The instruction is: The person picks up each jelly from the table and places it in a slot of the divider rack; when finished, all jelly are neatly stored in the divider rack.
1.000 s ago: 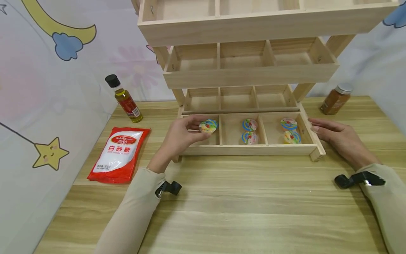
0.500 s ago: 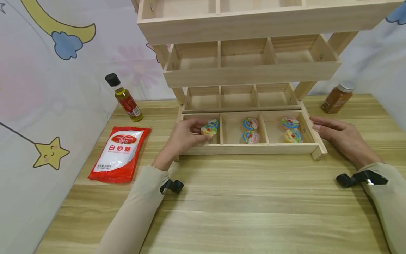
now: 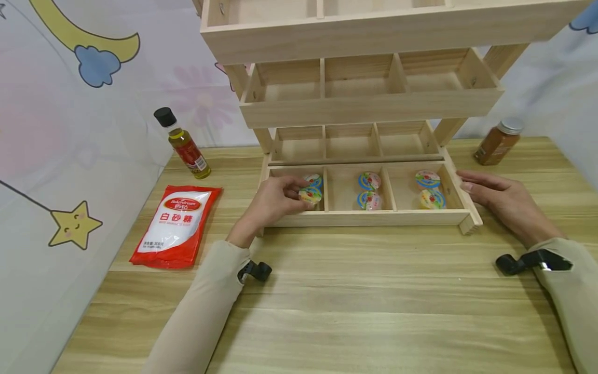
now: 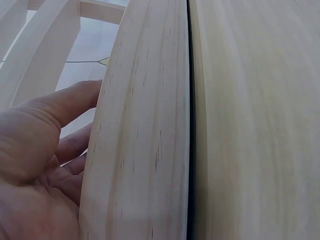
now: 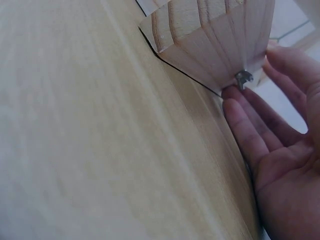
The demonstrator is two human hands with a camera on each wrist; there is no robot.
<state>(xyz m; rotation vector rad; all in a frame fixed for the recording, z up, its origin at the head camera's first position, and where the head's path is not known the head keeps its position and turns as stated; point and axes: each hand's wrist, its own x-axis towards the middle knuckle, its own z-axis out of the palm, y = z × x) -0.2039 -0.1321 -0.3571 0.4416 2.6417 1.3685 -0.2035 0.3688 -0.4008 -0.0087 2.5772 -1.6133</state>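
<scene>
In the head view, my left hand (image 3: 268, 205) reaches into the left compartment of the lowest tray (image 3: 364, 220) and pinches a yellow jelly cup (image 3: 310, 196) between thumb and fingers. Right behind that cup lies another jelly cup (image 3: 314, 180) with a blue-edged lid. The tray's front board (image 4: 135, 125) hides my fingertips in the left wrist view. My right hand (image 3: 511, 208) rests beside the rack's right end, fingers fairly straight, against the wooden side piece (image 5: 215, 45). Two pink jelly cups (image 3: 369, 181) lie in the middle compartment; a pink and a yellow jelly cup (image 3: 432, 199) share the right one.
Higher tiers of the wooden rack (image 3: 369, 106) overhang the lowest tray. To the left stand an oil bottle (image 3: 189, 151) and a red-and-white sugar bag (image 3: 175, 227). A brown spice jar (image 3: 499, 142) is behind my right hand.
My left hand has lowered the yellow jelly cup into the left compartment and toward the front, revealing the cup behind it. My right hand has stayed in place.
</scene>
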